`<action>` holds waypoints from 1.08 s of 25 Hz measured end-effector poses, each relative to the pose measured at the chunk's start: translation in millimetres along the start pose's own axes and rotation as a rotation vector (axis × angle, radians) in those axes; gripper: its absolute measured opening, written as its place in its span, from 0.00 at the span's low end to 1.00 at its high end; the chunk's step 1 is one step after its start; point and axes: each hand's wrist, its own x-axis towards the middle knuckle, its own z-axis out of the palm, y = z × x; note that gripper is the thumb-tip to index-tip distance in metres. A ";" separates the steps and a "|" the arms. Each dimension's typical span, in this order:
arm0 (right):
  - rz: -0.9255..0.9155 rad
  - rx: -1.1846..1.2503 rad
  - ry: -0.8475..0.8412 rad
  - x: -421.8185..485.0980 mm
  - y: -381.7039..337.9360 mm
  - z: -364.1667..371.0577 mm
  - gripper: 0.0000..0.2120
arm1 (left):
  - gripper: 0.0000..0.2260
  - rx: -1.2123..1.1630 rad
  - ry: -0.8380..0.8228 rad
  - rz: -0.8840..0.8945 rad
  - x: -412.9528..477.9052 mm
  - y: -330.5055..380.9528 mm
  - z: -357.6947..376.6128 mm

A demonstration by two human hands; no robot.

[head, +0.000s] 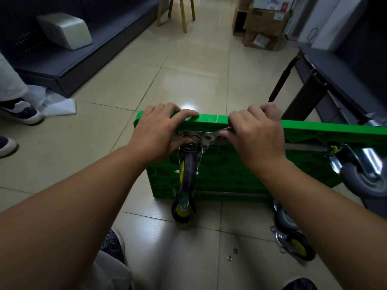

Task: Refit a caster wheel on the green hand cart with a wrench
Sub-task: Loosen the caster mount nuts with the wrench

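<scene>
The green hand cart (230,176) stands on its side on the tiled floor, underside toward me. A caster wheel (188,172) with a yellow hub sits against its upper left corner on a metal mounting plate (206,141). My left hand (159,130) lies over the cart's top edge, fingers draped across it and thumb against the caster's swivel. My right hand (257,132) grips a silver wrench (219,131) whose head sits at the plate's right side. A loose caster (293,241) lies on the floor at lower right.
Two small washers (232,254) lie on the tiles near the loose caster. A grey caster (364,174) is mounted at the cart's right end. Another person's shoes (21,111) stand at the left by a dark bench. Cardboard boxes (263,21) and stool legs are farther back.
</scene>
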 end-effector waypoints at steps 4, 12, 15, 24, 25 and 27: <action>-0.089 -0.014 0.023 4.3 5.8 -8.7 0.17 | 0.28 -0.002 0.006 -0.003 -0.1 1.1 -0.1; 1.414 1.277 0.146 -80.0 -49.5 34.6 0.10 | 0.28 0.009 0.010 -0.002 -0.3 0.9 2.2; 1.404 1.328 0.073 -89.8 -68.5 51.5 0.11 | 0.28 0.016 0.006 -0.013 0.3 -0.1 1.4; 1.422 1.436 0.193 -71.9 -86.7 76.8 0.12 | 0.27 0.013 0.017 -0.004 -1.2 -0.4 0.7; 1.416 1.437 0.198 -71.8 -86.6 76.9 0.11 | 0.27 0.017 0.015 -0.005 -0.9 -0.6 0.6; 1.401 1.430 0.204 -71.4 -84.8 76.9 0.11 | 0.27 0.020 0.011 -0.005 0.2 -1.5 1.0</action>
